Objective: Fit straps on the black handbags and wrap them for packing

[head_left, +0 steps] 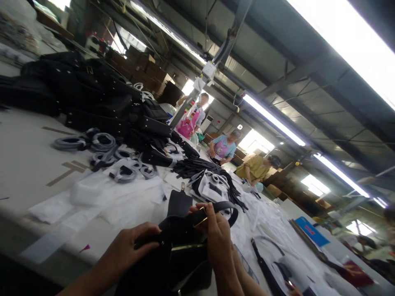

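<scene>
On a blue folder [310,231] lying at the right, a red mark is showing, too small to read. A black bag [189,263] is tilting over the near edge of the surface [24,164], its lower part running out of the picture and its dark folds blending together. The left hand [143,240] is pinching the bag's upper edge between thumb and fingers. The right hand [217,226] is pinching a looped strap [233,213] beside a gold buckle [200,218], its fingers hiding part of both; it seems to be pressing the strap, though blur is softening the view. Beyond, coiled grey straps [103,142] are lying before a heap of black bags [105,94], whose separate outlines are merging. Farther back, three people are working, their hands partly hidden.
</scene>
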A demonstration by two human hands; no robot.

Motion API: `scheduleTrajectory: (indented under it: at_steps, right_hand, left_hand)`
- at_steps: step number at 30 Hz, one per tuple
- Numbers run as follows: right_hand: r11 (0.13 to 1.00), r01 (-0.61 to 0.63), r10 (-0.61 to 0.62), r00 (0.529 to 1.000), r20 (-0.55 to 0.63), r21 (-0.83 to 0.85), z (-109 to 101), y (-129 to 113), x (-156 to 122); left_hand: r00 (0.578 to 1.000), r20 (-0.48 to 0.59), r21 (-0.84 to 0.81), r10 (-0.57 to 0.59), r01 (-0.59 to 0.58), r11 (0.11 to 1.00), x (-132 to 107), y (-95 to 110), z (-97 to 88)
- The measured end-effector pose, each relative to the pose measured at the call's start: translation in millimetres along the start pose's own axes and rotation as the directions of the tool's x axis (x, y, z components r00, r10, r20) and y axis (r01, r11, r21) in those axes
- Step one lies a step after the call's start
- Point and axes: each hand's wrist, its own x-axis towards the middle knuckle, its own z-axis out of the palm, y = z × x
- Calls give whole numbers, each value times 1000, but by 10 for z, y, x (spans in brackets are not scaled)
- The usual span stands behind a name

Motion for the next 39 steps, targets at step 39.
scheduleTrajectory:
  at_steps: [39]
  right_hand:
    - [80, 809, -764, 425, 485, -583, -246, -172, -263]
  left_hand:
    - [967, -47, 336, 251, -221, 916, 484, 696, 284]
